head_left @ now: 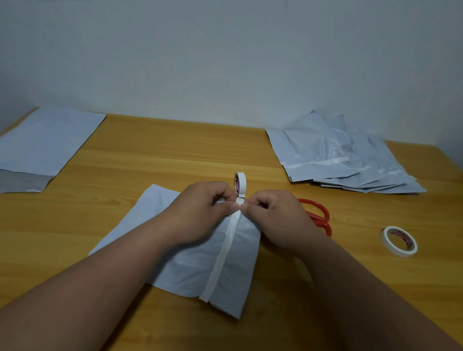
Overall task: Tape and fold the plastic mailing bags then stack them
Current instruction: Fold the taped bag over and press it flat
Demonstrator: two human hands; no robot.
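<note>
Two white tape rolls, one upright (240, 184), one flat (399, 241), sit on your wooden tabletop (140, 149). Mid-tabletop, your left hand (200, 214) and right hand (274, 218) fingers pinch the white tape strip (221, 257) on the folded grey plastic mailing bag (184, 263).

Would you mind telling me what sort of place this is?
Probably a home or small-office packing desk: a wooden table against a plain wall, piled mailing bags, tape rolls and scissors.
</note>
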